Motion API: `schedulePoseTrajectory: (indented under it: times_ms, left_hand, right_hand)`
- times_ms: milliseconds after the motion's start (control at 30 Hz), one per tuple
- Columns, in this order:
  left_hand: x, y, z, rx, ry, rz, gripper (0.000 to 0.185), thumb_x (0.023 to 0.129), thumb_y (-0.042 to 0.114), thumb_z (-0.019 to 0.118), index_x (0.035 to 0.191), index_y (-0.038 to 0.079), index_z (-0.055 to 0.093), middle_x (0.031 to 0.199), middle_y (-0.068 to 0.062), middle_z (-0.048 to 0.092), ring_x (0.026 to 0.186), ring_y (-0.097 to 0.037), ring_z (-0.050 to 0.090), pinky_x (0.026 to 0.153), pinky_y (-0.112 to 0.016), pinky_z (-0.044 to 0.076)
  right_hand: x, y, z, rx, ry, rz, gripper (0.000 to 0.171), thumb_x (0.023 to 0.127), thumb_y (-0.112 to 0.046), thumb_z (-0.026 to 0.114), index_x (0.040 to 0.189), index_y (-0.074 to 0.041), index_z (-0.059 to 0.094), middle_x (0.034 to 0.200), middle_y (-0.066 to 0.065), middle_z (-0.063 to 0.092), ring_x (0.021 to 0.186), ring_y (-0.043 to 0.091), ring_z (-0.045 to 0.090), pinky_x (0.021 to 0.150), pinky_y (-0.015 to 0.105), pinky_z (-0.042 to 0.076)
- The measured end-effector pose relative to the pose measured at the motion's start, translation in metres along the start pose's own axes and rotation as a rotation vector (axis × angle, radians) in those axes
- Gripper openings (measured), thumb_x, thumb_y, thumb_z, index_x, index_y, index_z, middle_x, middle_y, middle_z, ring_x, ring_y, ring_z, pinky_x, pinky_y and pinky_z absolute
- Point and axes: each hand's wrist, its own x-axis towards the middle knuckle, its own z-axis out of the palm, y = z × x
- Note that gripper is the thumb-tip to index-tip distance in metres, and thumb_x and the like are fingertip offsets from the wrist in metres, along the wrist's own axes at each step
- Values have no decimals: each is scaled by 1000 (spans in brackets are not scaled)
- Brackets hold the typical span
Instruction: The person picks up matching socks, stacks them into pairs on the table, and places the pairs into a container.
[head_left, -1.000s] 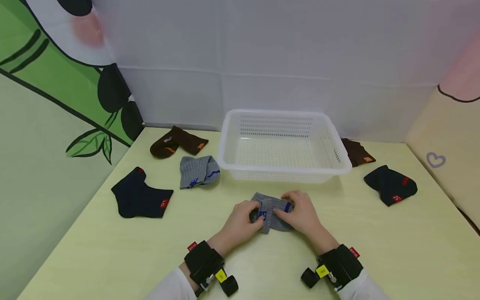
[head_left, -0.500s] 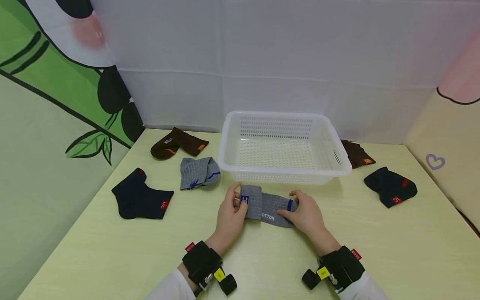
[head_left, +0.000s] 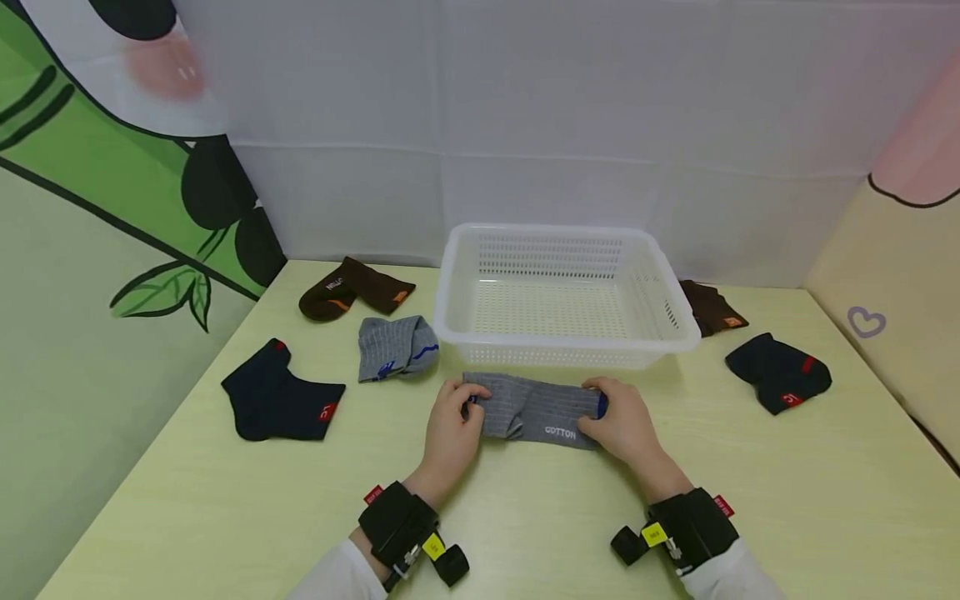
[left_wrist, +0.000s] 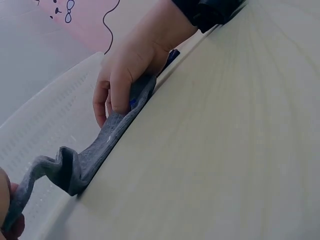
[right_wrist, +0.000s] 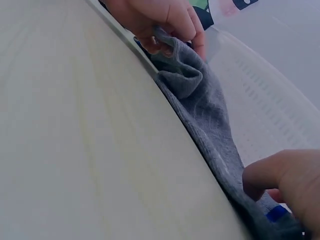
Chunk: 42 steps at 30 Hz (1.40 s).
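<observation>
A grey ribbed sock (head_left: 547, 410) with "COTTON" lettering lies stretched lengthwise across the table in front of the basket. At its left end my left hand (head_left: 453, 429) pinches the cuff between thumb and fingers, lifting it a little off the table, as the left wrist view shows. My right hand (head_left: 622, 421) holds the other end, by the blue band, thumb on the near side. A fold bunches up in the sock's middle, plain in the right wrist view on the grey sock (right_wrist: 200, 100). Another grey sock (head_left: 397, 348), folded over, lies to the left.
Behind the hands stands a white perforated basket (head_left: 566, 343). Brown socks (head_left: 375, 285) and a navy sock (head_left: 281, 396) lie at left. At right are a brown sock (head_left: 708, 308), partly behind the basket, and a navy sock (head_left: 780, 373). A wall backs the table.
The sock has gone from folded over to stretched out. My left hand has moved left and opened out the cuff end; my right hand has kept to the blue-banded end, shifting slightly right.
</observation>
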Motion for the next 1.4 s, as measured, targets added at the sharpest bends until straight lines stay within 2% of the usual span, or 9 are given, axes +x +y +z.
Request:
schedulePoseTrajectory:
  times_ms: [233, 400, 667, 767, 867, 967, 1033, 1200, 1400]
  left_hand:
    - [0, -3, 3, 109, -57, -56, 20, 88, 11, 65, 107, 5, 65, 107, -14, 52, 77, -20, 53, 67, -30, 43]
    - [1, -6, 5, 190, -29, -24, 31, 79, 0, 65, 110, 2, 66, 114, -17, 56, 99, -33, 59, 83, -44, 48]
    - [0, -6, 7, 176, -24, -33, 34, 79, -6, 59, 111, 1, 66, 121, -20, 51, 111, -39, 46, 94, -53, 34]
    - [-1, -5, 7, 155, -22, -40, 32, 80, -1, 62, 112, 2, 65, 125, -20, 43, 111, -37, 38, 92, -54, 26]
    - [-2, -5, 7, 129, -28, 17, 30, 81, 2, 62, 111, 4, 65, 124, -18, 42, 106, -33, 37, 88, -52, 24]
    - [-2, -5, 6, 68, -96, 116, 29, 83, 2, 62, 112, 4, 65, 119, -15, 48, 105, -30, 42, 90, -49, 29]
    - [-2, -5, 5, 15, -188, 153, 31, 85, 3, 62, 116, 5, 63, 121, -13, 50, 111, -29, 47, 94, -47, 36]
    - [-4, -1, 2, -78, -390, 122, 38, 91, 8, 59, 129, 8, 56, 134, -11, 45, 124, -27, 48, 99, -46, 41]
    - [-4, -1, 2, -45, -459, 102, 41, 92, 13, 59, 132, 13, 53, 138, -11, 43, 127, -28, 45, 101, -46, 40]
  right_hand:
    - [4, 12, -7, -61, 22, -29, 34, 70, -8, 66, 103, -1, 68, 113, 25, 58, 107, 46, 47, 90, 55, 38]
    - [4, 15, -9, -56, 40, -8, 35, 70, -7, 65, 104, 0, 67, 115, 27, 55, 110, 48, 44, 92, 57, 36]
    - [2, 9, -13, -100, 65, 114, 43, 73, -12, 69, 113, 1, 62, 126, 29, 45, 112, 46, 35, 94, 59, 26]
    - [2, 8, -14, -102, 59, 167, 47, 74, -14, 69, 117, 2, 60, 126, 29, 45, 112, 44, 36, 94, 57, 30]
    - [3, 8, -15, -100, 37, 189, 49, 75, -15, 68, 119, 4, 58, 124, 30, 48, 113, 46, 40, 92, 54, 37]
    - [3, 9, -15, -91, 24, 191, 49, 75, -14, 67, 119, 4, 57, 123, 30, 50, 113, 46, 46, 91, 54, 41]
    - [3, 10, -15, -79, 24, 184, 48, 75, -13, 67, 119, 5, 57, 123, 30, 51, 112, 44, 48, 91, 53, 42]
    - [3, 10, -13, -16, 43, 139, 44, 76, -9, 66, 116, 7, 58, 119, 28, 52, 105, 41, 52, 88, 52, 43]
    - [3, 11, -7, 91, 72, 51, 34, 77, -2, 68, 110, 7, 63, 107, 25, 59, 91, 36, 61, 78, 47, 49]
